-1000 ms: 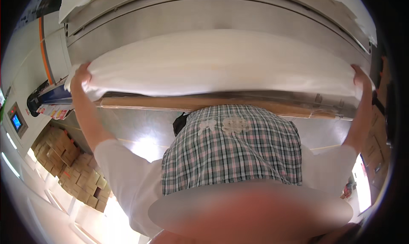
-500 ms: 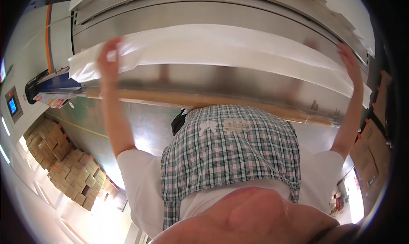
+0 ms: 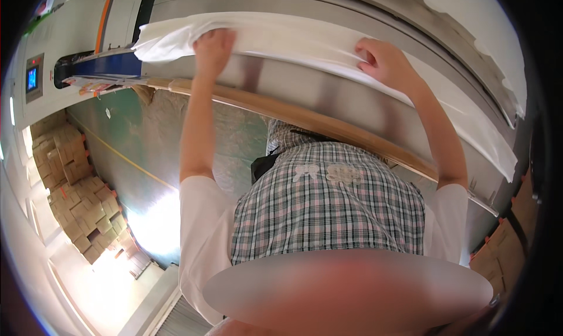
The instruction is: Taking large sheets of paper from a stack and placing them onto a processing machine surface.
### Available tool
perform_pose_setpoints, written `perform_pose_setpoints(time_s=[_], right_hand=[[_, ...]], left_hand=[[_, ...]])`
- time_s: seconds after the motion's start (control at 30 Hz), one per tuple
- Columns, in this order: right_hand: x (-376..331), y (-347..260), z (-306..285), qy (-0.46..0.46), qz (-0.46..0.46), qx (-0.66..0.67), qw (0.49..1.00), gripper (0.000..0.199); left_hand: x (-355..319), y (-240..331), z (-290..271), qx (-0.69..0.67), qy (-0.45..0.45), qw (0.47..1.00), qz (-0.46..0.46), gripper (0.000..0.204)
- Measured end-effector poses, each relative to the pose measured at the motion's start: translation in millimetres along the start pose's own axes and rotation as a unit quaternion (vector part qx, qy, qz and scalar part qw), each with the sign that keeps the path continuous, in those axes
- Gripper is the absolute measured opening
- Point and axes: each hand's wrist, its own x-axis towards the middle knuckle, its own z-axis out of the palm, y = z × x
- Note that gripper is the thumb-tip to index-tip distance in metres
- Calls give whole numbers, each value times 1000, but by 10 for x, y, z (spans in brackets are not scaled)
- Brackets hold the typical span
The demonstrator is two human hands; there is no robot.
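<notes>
A long folded strip of white cloth [image 3: 293,34] lies across the metal bed of a machine in front of me, its left end crumpled. My left hand [image 3: 214,49] is at the left part of the strip with bent fingers, and the cloth bunches around the fingertips; some blur is on this hand. Further right, my right hand [image 3: 387,66] is over the strip's near edge. Its fingers are curled, with a gap between thumb and forefinger and nothing visible in it. The cloth's right end hangs toward the far right of the bed.
A brown edge strip [image 3: 281,110] runs along the machine's front, close to my checked apron [image 3: 328,213]. At left stand a control panel with a lit screen [image 3: 33,79] and a blue part [image 3: 111,66]. Cardboard boxes [image 3: 76,183] are stacked on the floor; more boxes [image 3: 498,257] stand right.
Both hands have come inward from the strip's two ends, the right one much further. The view has turned, and the cloth now slants down to the right.
</notes>
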Motion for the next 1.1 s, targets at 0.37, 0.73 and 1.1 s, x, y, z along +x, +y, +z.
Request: perform_pose_setpoints(time_s=[0.37, 0.73, 1.1], right_hand=[[836, -832, 403, 138, -119, -26, 983, 19], [1032, -1427, 336, 183, -108, -58, 976, 14], [1294, -1443, 623, 190, -63, -84, 976, 16]], left_hand=[[-260, -2569, -27, 90, 138, 984, -65, 34], [58, -2521, -681, -539, 205, 789, -211, 34], [287, -2956, -291, -462, -4, 838, -289, 35]])
